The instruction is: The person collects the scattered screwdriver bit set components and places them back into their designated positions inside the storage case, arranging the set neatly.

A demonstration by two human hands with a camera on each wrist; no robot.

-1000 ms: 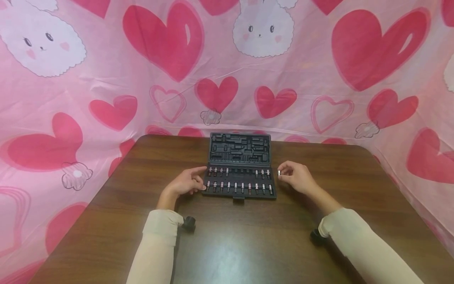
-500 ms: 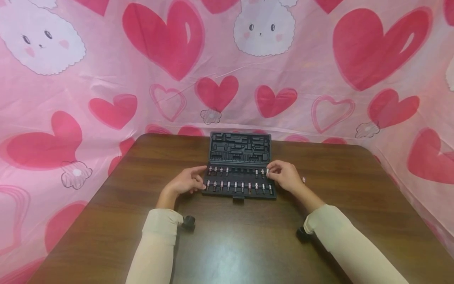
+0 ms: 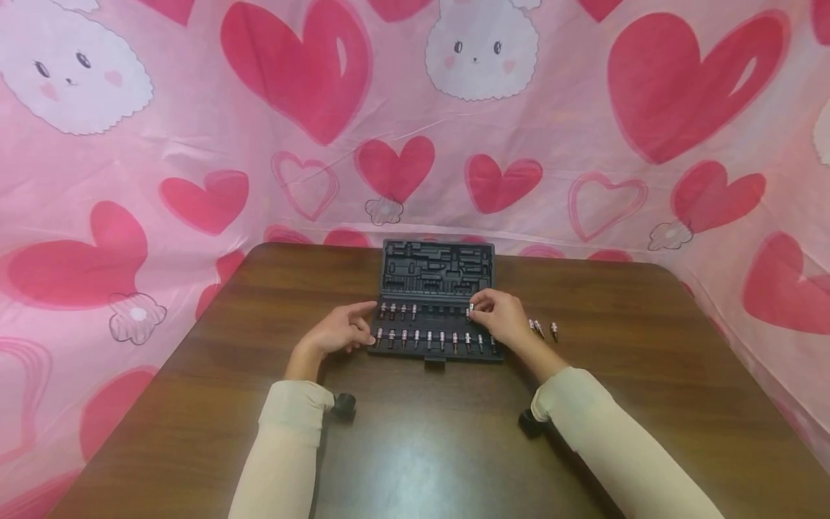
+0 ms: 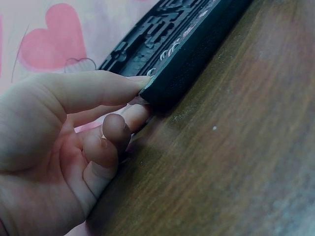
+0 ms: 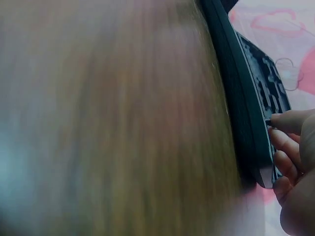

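A black socket case (image 3: 435,355) lies open on the wooden table, its lid raised at the back. Silver socket bits stand in two rows: the lower row (image 3: 430,340) runs the full width, and the upper row keeps a group of bits (image 3: 398,312) on the left, with bare slots to their right. My left hand (image 3: 336,332) holds the case's left side, the thumb (image 4: 106,91) over its front edge and other fingers against the side. My right hand (image 3: 502,317) pinches a socket bit (image 3: 471,308) at the right part of the upper row; the fingers hide neighbouring slots.
Loose socket bits (image 3: 554,331) lie on the table just right of the case, beside the right wrist. A pink cloth with hearts (image 3: 395,169) hangs around the table's back and sides. A dark wrist camera (image 3: 346,407) sits under each sleeve cuff.
My right hand has moved left, from beside the case to the upper row. More bits now lie loose on the table at right, and fewer stand at that row's right end. My left hand stays put.
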